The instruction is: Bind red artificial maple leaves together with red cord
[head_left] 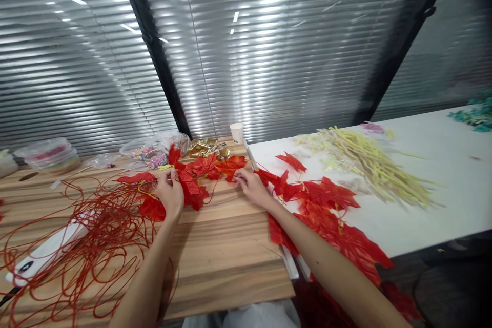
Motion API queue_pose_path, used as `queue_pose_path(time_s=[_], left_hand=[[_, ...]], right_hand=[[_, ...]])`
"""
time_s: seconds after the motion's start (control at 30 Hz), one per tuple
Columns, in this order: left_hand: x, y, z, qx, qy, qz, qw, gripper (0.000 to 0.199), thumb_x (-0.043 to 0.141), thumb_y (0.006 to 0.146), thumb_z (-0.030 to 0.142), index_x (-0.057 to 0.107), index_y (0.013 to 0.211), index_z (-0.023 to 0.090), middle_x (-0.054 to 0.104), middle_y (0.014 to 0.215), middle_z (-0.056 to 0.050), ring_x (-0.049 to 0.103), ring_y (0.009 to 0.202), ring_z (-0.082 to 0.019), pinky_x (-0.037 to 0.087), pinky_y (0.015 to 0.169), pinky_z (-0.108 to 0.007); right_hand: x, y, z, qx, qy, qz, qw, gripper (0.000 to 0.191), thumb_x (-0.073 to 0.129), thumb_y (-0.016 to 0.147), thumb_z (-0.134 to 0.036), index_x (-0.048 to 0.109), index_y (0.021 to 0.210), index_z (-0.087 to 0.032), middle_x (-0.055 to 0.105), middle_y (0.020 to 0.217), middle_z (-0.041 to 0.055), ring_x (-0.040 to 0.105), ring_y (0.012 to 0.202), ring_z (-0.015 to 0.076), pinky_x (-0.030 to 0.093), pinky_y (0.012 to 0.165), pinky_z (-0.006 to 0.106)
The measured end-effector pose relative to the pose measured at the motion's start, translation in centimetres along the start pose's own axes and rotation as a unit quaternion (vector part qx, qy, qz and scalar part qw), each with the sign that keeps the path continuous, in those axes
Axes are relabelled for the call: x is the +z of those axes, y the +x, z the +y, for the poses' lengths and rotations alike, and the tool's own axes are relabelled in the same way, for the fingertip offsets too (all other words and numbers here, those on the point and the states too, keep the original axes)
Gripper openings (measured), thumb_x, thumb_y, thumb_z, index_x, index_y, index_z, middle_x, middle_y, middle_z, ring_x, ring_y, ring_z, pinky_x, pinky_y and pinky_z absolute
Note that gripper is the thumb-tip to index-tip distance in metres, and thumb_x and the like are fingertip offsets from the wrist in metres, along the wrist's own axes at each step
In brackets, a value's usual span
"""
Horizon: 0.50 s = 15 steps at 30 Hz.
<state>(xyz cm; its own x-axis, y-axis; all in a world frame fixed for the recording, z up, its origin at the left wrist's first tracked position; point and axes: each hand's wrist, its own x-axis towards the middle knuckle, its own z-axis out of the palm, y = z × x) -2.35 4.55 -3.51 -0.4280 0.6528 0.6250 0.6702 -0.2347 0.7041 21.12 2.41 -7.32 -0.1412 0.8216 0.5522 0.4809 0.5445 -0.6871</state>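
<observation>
My left hand [170, 193] is closed at the left part of a garland of red maple leaves [205, 165], its fingertips pinched near a short yellow tie [166, 167]. My right hand [251, 185] pinches the thin cord of the garland near a leaf at the wooden table's right side. Between the hands, several red leaves lie over the wood. More red leaves [326, 195] run under and beside my right forearm, across the white table and down over its edge. Tangled red cord [103, 236] spreads left of my left hand.
A white power strip [49, 251] lies under the tangled cord. Plastic tubs [49, 156], bags of beads [148, 154], gold wrappers [207, 148] and a paper cup [237, 133] line the back. Yellow strips [369, 164] lie on the white table [457, 189].
</observation>
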Motion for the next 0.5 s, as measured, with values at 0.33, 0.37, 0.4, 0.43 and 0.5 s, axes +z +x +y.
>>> queue_pose_path(time_s=[0.33, 0.37, 0.4, 0.43, 0.5], left_hand=[[-2.2, 1.1, 2.6, 0.084, -0.030, 0.198, 0.976, 0.029, 0.050, 0.079, 0.036, 0.065, 0.088, 0.012, 0.058, 0.080, -0.006, 0.052, 0.073, -0.014, 0.040, 0.062, -0.025], [-2.3, 1.2, 2.7, 0.090, -0.028, 0.207, 0.974, 0.029, 0.051, 0.079, 0.036, 0.065, 0.088, 0.012, 0.057, 0.082, -0.007, 0.052, 0.076, -0.015, 0.040, 0.063, -0.025], [-2.4, 1.3, 2.7, 0.093, -0.027, 0.214, 0.972, 0.029, 0.052, 0.079, 0.035, 0.064, 0.088, 0.011, 0.057, 0.082, -0.007, 0.052, 0.078, -0.015, 0.041, 0.065, -0.026], [-2.5, 1.4, 2.7, 0.095, -0.026, 0.220, 0.970, 0.029, 0.052, 0.079, 0.035, 0.064, 0.088, 0.011, 0.057, 0.082, -0.007, 0.052, 0.078, -0.015, 0.041, 0.066, -0.026], [-2.5, 1.5, 2.6, 0.098, -0.025, 0.231, 0.968, 0.028, 0.052, 0.079, 0.034, 0.063, 0.087, 0.010, 0.056, 0.081, -0.006, 0.052, 0.078, -0.015, 0.041, 0.067, -0.027]], right_hand=[[-0.2, -0.1, -0.1, 0.002, -0.039, 0.003, 0.999, 0.016, 0.040, 0.082, -0.012, 0.051, 0.090, -0.020, 0.062, 0.067, 0.0006, 0.059, 0.063, 0.0146, 0.042, 0.063, 0.023], [-0.2, -0.1, -0.1, 0.000, -0.044, 0.003, 0.999, 0.016, 0.040, 0.082, -0.012, 0.051, 0.090, -0.020, 0.062, 0.068, 0.0008, 0.059, 0.064, 0.0146, 0.042, 0.063, 0.023], [-0.2, -0.1, -0.2, -0.001, -0.047, 0.004, 0.999, 0.016, 0.040, 0.082, -0.012, 0.051, 0.090, -0.020, 0.062, 0.069, 0.0010, 0.059, 0.064, 0.0146, 0.042, 0.063, 0.023], [-0.2, -0.1, -0.2, -0.002, -0.050, 0.004, 0.999, 0.016, 0.040, 0.082, -0.011, 0.051, 0.090, -0.020, 0.062, 0.069, 0.0010, 0.059, 0.065, 0.0146, 0.041, 0.063, 0.023], [-0.2, 0.0, -0.2, -0.003, -0.052, 0.003, 0.999, 0.016, 0.040, 0.081, -0.011, 0.051, 0.090, -0.020, 0.062, 0.069, 0.0010, 0.059, 0.064, 0.0144, 0.041, 0.063, 0.023]])
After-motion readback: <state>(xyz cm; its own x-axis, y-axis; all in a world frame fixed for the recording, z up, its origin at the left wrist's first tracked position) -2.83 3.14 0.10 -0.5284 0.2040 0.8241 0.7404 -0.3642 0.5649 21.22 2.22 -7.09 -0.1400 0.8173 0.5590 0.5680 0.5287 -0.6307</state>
